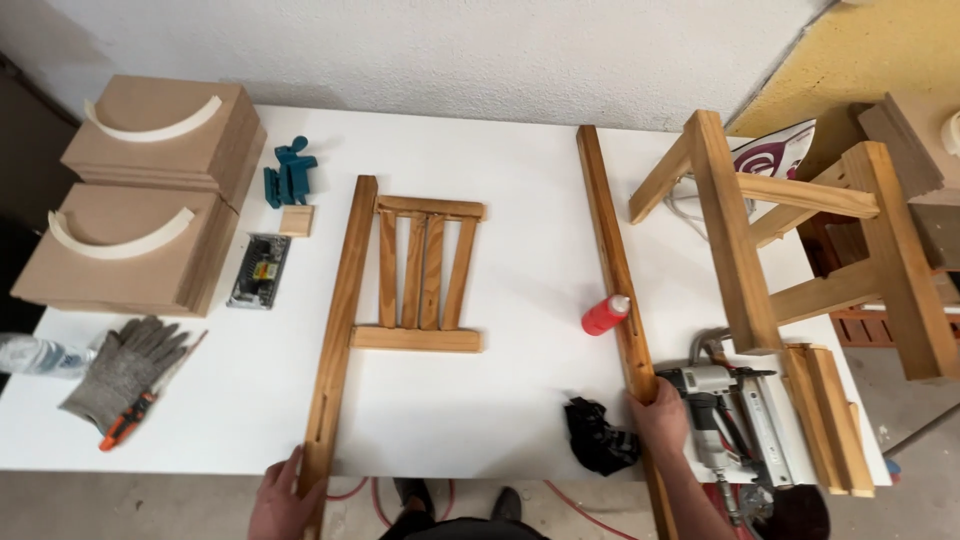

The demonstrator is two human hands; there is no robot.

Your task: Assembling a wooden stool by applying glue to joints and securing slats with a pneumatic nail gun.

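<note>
1. Left hand [281, 497] wrapped around left rail [337, 330], already joined to slatted back panel [422, 275].
2. Right hand [661, 411] clasped right rail [617, 290], well apart from panel (not yet attached).
3. Glue bottle [606, 314] touching right rail; nail gun [722, 405] just beside.

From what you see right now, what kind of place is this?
Most likely a small woodworking or furniture workshop. A white worktable holds chair parts: two long wooden rails and a slatted back panel. A nail gun and stacked boards also lie there.
</note>
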